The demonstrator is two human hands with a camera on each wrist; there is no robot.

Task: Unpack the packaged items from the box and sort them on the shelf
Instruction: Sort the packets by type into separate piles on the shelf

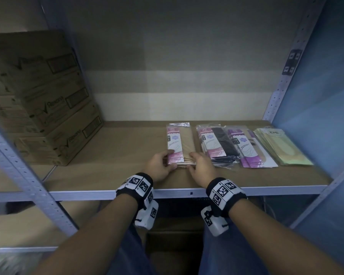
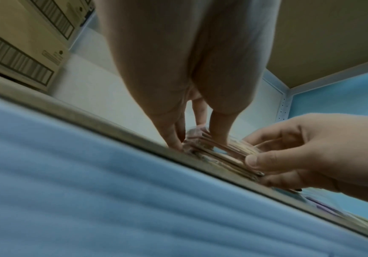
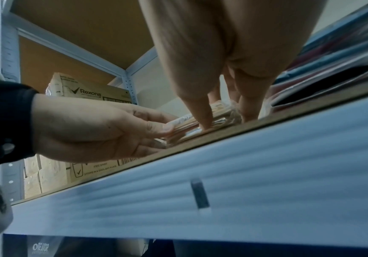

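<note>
A stack of beige packages point(image 1: 177, 147) with pink labels lies on the brown shelf board point(image 1: 117, 155), its near end a little back from the front edge. My left hand point(image 1: 168, 161) holds the stack's near left corner, and my right hand point(image 1: 194, 160) holds the near right corner. In the left wrist view the left fingers point(image 2: 172, 139) stand down against the stack point(image 2: 222, 153), with the right thumb point(image 2: 253, 160) on its end. The right wrist view shows the right thumb point(image 3: 203, 120) pressed on the stack point(image 3: 185, 126) and the left thumb point(image 3: 159, 128) at its other corner.
To the right lie three more sorted piles: black packs point(image 1: 218, 143), purple packs point(image 1: 246, 149) and pale green packs point(image 1: 282, 149). Stacked cardboard cartons point(image 1: 44, 100) fill the shelf's left end. An open cardboard box point(image 1: 173, 247) sits below the grey metal front rail point(image 1: 87, 193).
</note>
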